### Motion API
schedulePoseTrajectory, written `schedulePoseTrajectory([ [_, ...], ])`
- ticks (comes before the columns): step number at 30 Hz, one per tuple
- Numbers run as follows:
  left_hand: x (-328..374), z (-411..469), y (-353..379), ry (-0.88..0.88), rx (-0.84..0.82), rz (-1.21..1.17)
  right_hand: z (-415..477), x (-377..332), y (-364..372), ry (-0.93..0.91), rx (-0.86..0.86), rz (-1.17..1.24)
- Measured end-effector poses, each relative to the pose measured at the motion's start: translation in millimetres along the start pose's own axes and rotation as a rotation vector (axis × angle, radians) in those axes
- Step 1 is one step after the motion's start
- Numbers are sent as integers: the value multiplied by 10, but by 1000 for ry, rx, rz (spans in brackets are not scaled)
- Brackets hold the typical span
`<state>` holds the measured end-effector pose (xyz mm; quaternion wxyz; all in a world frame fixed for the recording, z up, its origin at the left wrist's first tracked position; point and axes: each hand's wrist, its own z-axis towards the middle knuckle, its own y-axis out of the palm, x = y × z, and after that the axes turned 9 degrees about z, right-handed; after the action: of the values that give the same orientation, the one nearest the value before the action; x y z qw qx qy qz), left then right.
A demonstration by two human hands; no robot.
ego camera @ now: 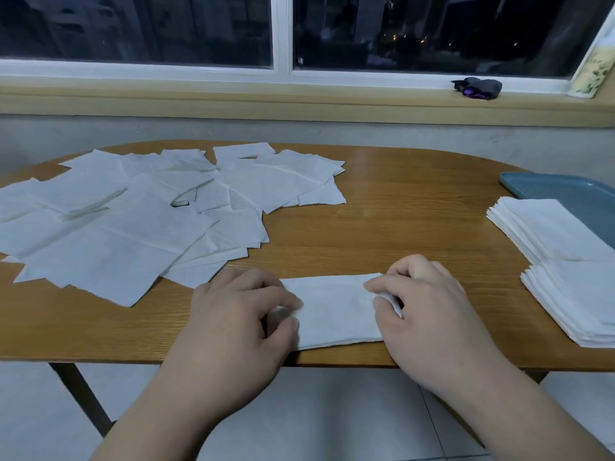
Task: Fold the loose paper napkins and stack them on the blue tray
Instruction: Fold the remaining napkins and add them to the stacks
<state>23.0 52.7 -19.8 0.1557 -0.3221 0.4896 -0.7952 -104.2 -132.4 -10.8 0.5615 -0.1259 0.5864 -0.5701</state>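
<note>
at the table, your left hand and right hand each pinch an end of the half-folded napkin; match the corners squarely before you crease.

One napkin mid-fold at the near edge, loose ones heaped to the left, two stacks by the tray on the right.

The half-folded napkin lies flat as a white strip running left to right, its ends pinched by the left hand and the right hand. Far left, the loose napkins sprawl open and overlapping, creased into quarters. On the right, the far stack meets the near rim of the blue tray; the near stack sits just in front of it, both squared and many layers deep.
</note>
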Motion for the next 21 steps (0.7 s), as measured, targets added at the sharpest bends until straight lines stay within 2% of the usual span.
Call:
schedulePoseTrajectory([
  [6, -15, 4, 0, 60, -36, -9, -88, 24, -124, 16, -52, -3],
  [13, 7, -4, -4, 85, -60, -37, -113, 54, -231, -47, -222, 34],
  [21, 60, 8, -75, 75, -184, 41, -180, 101, -227, -63, -205, 63],
])
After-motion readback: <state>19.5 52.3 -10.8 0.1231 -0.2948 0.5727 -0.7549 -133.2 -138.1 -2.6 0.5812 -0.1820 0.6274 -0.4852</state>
